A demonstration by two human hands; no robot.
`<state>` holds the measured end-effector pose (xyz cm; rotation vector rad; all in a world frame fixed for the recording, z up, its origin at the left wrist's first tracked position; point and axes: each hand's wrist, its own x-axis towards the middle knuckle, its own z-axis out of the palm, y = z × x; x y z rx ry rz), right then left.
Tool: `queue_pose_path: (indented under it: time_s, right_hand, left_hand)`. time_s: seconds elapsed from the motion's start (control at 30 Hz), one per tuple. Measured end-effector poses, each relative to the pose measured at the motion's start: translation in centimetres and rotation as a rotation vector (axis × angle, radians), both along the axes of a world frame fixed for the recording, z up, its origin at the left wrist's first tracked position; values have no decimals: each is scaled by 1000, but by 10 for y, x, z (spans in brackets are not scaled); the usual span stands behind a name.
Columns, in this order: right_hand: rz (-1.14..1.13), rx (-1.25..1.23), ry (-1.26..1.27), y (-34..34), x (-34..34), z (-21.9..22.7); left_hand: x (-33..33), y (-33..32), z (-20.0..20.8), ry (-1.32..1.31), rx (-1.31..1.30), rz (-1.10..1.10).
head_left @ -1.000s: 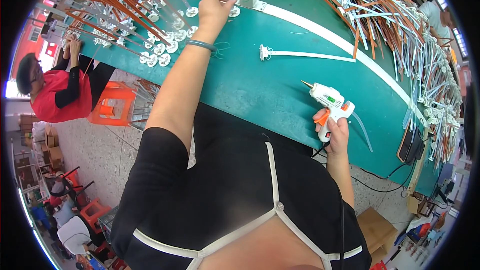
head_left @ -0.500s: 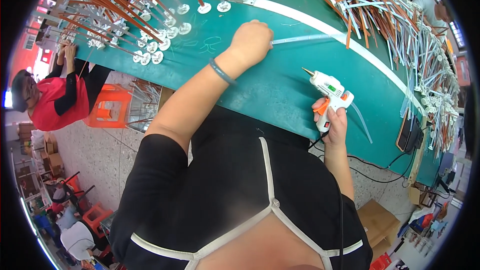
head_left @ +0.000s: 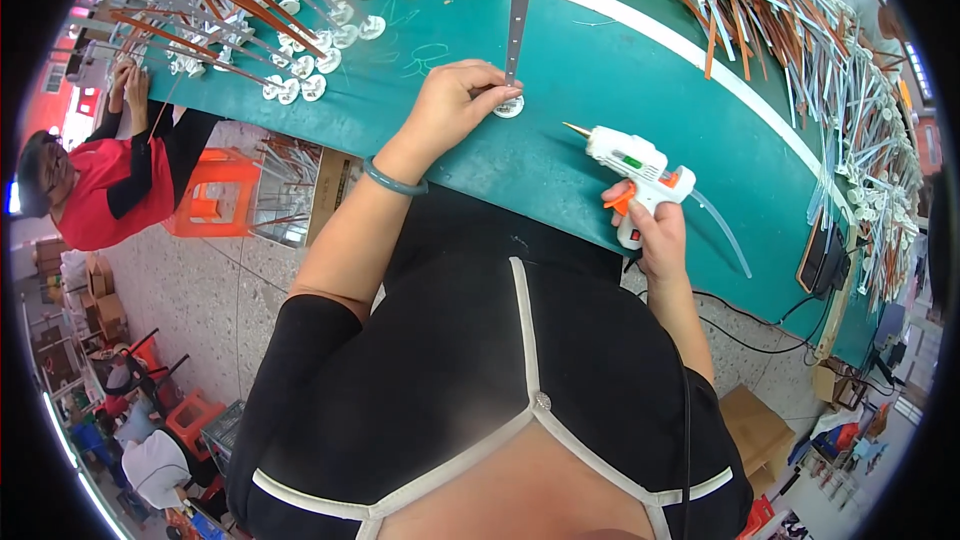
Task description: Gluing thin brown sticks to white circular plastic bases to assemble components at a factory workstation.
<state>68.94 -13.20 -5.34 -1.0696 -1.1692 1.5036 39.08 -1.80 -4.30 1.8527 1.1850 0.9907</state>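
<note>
My left hand [head_left: 452, 108] pinches the lower end of a grey strip [head_left: 519, 15] dotted with small marks along its length. The strip stands upright, its foot a round white base [head_left: 509, 108] resting on the green table. In my right hand [head_left: 660, 238] is a white glue gun [head_left: 630, 154] with orange parts, its metal nozzle pointing left toward the strip's base. Out of the gun's rear curves a translucent glue stick [head_left: 730, 233]. A finger lies by the orange trigger [head_left: 621, 202]; whether it is pressed I cannot tell.
Brown and clear strips on round white bases [head_left: 314, 88] stand at the left of the table. A large heap of loose strips [head_left: 750, 10] fills the far right. A phone-like dark object [head_left: 818, 258] and cables lie at the right edge. Another person [head_left: 120, 180] works at left.
The strip has swung from slanting rightward to upright, and its white base now shows on the table. My left hand has come nearer and slightly left; the glue gun has shifted left and slightly away.
</note>
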Motion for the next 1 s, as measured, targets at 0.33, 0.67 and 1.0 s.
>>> queue_pose_path:
  time_s: [0.33,0.67,1.0]
  right_hand:
    - [0,-8,-51,2,-26,10]
    - [-11,185,-292,27,-50,0]
    - [26,174,-380,34,-56,3]
  left_hand:
    - [-4,1,15,27,67,-91]
    - [-4,12,14,124,157,-102]
    - [-4,11,11,108,224,-110]
